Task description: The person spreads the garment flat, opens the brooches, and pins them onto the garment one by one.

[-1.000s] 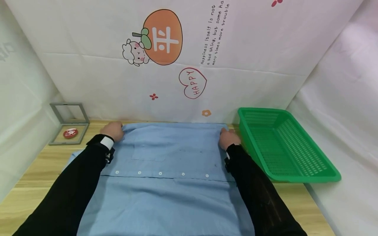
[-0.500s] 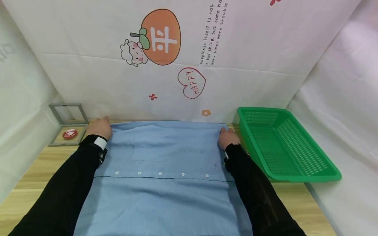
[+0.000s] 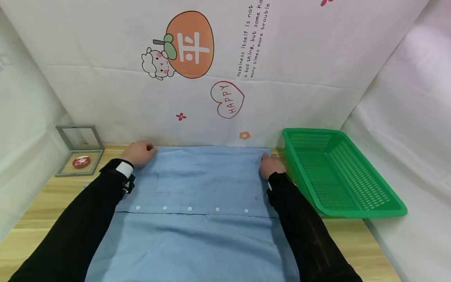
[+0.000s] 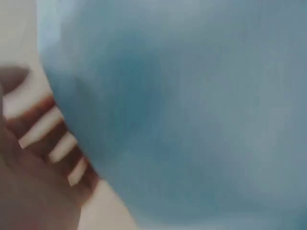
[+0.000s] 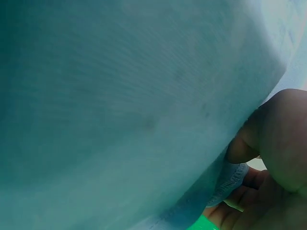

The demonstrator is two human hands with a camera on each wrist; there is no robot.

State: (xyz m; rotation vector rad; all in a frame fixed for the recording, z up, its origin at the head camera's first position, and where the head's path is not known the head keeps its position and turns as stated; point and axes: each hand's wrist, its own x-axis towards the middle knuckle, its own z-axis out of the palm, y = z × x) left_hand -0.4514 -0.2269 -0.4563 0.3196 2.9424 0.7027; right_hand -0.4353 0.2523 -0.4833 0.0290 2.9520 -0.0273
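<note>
A light blue button-up shirt [image 3: 197, 244] lies spread over the table, with a row of white buttons across its middle. At its far left corner is my left hand [image 3: 139, 152], its fingers loosely bent. The left wrist view is blurred: the thumb stands apart, and the fingers [image 4: 36, 129] meet the cloth's edge without a visible pinch. My right hand [image 3: 271, 165] pinches the far right corner of the shirt. In the right wrist view the right thumb [image 5: 244, 143] presses on the cloth [image 5: 120, 124], and the other fingers curl beneath a stitched edge.
A green plastic basket [image 3: 352, 213] stands to the right of the shirt. At the back left an open grey frame-like box [image 3: 95, 166] holds a red oval item [image 3: 81, 161]. Printed white sheets [image 3: 310, 58] rise behind and beside the wooden table [image 3: 352, 243].
My left hand first moved left, drawing the shirt's far left corner outward, then came back right with the cloth edge receding. The right hand stays at its corner.
</note>
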